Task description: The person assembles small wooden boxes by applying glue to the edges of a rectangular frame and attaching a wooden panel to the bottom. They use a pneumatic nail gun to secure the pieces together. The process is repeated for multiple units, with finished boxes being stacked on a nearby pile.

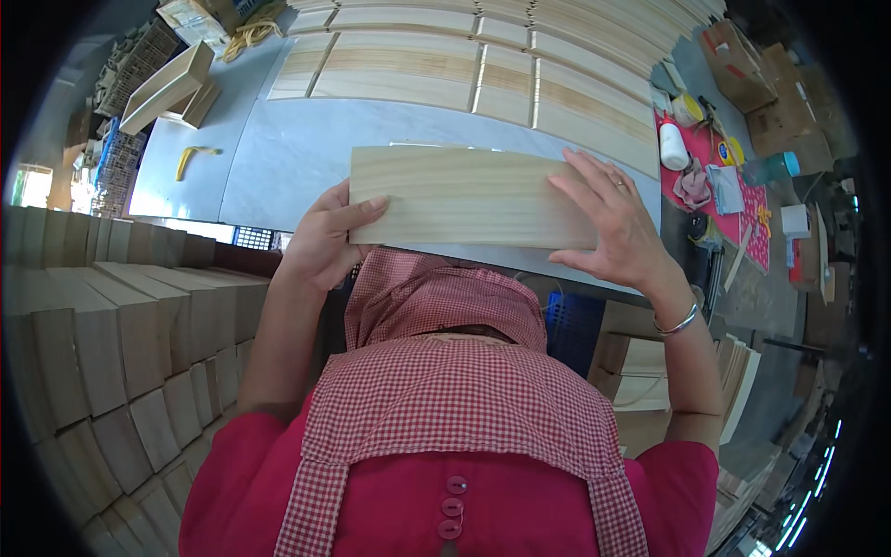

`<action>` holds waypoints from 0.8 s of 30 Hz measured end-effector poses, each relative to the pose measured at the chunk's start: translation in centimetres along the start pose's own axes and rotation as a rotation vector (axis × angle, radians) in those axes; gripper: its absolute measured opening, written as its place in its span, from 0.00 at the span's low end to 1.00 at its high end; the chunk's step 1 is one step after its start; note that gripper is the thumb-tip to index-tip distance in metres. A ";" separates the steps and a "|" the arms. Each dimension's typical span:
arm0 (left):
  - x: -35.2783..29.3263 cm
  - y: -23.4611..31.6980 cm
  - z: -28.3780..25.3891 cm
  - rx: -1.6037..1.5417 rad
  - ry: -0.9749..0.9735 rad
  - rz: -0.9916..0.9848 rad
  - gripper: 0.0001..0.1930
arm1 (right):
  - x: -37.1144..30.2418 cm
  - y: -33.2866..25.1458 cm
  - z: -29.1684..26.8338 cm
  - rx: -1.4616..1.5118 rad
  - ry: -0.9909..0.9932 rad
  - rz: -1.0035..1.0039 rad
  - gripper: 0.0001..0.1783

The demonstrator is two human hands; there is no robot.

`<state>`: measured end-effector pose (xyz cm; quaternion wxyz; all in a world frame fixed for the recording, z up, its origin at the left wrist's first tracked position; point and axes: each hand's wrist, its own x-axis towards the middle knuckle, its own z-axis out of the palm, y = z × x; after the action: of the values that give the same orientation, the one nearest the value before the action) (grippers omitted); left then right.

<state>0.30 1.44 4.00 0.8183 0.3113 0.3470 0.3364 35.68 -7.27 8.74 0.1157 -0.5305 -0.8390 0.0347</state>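
Observation:
A pale, flat wooden board point(464, 197) lies crosswise in front of me, level above the near edge of the table. My left hand point(325, 232) grips its left end, the thumb on top and the other fingers underneath. Over the right end my right hand point(613, 218) is spread, fingers stretched out and thumb apart near the lower edge. Whether its fingertips press on the wood or hover just above cannot be made out. Part of something thin and white shows behind the board's far edge.
Rows of stacked boards point(399, 70) fill the table's far side. On the left stand wooden boxes point(172, 88), a yellow curved item point(193, 161) and tall stacks of wood blocks point(121, 334). A white bottle point(674, 144) and cloth point(692, 184) lie to the right.

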 end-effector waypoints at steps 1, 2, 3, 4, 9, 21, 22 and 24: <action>0.1 0.1 0.1 0.013 0.004 -0.002 0.22 | 0.0 0.2 0.2 0.021 -0.001 0.006 0.47; 0.4 0.1 0.3 0.019 0.017 0.004 0.22 | 0.1 0.5 0.4 0.041 -0.002 0.012 0.48; 0.8 0.1 0.5 0.026 0.031 0.011 0.23 | 0.1 0.8 0.5 0.062 -0.002 0.017 0.48; 1.0 0.1 0.4 0.032 0.052 0.015 0.23 | 0.2 1.1 0.4 0.029 0.021 0.028 0.49; 2.0 -0.5 -2.8 0.750 0.266 0.323 0.22 | -0.1 3.1 -0.1 -0.036 0.064 0.111 0.49; 0.7 -2.9 -1.8 1.258 0.421 0.416 0.15 | 0.5 2.8 2.0 -0.016 -0.040 0.079 0.47; 0.7 -3.1 -1.5 1.257 0.426 0.427 0.15 | 0.4 3.0 2.2 -0.019 -0.044 0.087 0.47; 0.7 -3.3 -1.7 1.308 0.424 0.466 0.13 | 0.3 3.5 2.7 0.000 -0.068 0.082 0.48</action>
<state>0.50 0.51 0.36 0.2869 0.7310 0.5529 0.2786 38.07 -5.30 5.55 0.0854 -0.5631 -0.8200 0.0573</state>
